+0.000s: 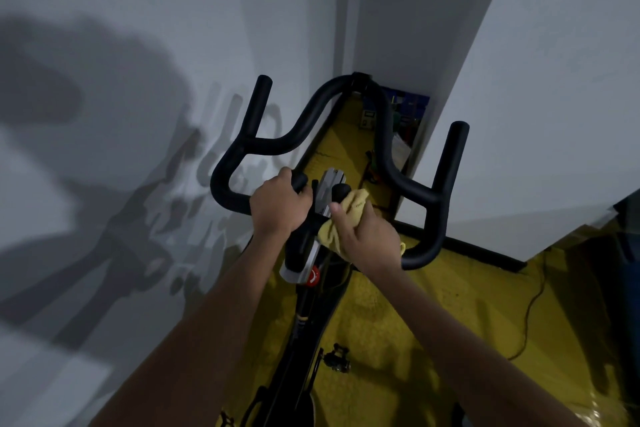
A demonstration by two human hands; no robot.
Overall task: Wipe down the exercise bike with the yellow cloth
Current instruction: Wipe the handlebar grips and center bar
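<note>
A: Far left — pale wall [104, 149], heavy shadow of the bike and the arms on it. Nothing to handle there.

B: Next in?

A: Left hand [278, 206]. Fingers curled tight round the inner left grip of the black handlebar [273, 144], knuckles up. Reads as a bracing hold, steadying the exercise bike [304, 319].

B: Centre?

A: Grey bracket [329, 191] between the two short inner grips; below it a red knob [312, 277] on the stem. Both uncovered by cloth.

B: And the cloth?

A: Yellow cloth [356, 204] is bunched over the inner right grip, just right of the bracket. Right hand [365, 239] clamps it against the bar, thumb stretched up along the cloth. Whether the fingers close fully beneath the bar, I cannot tell; the hand hides them.

B: Step?

A: Wiping the inner right grip, I judge. Early work: the outer horns, front loop, stem and frame look unvisited.

B: Next move?

A: Slide the cloth outward along the right bend toward the upright horn [453, 156], keeping it wrapped round the tube, left hand holding the bars from swinging.

B: Far right?

A: White panel [536, 114], a cable [530, 315] trailing on the yellow floor [398, 305].
</note>
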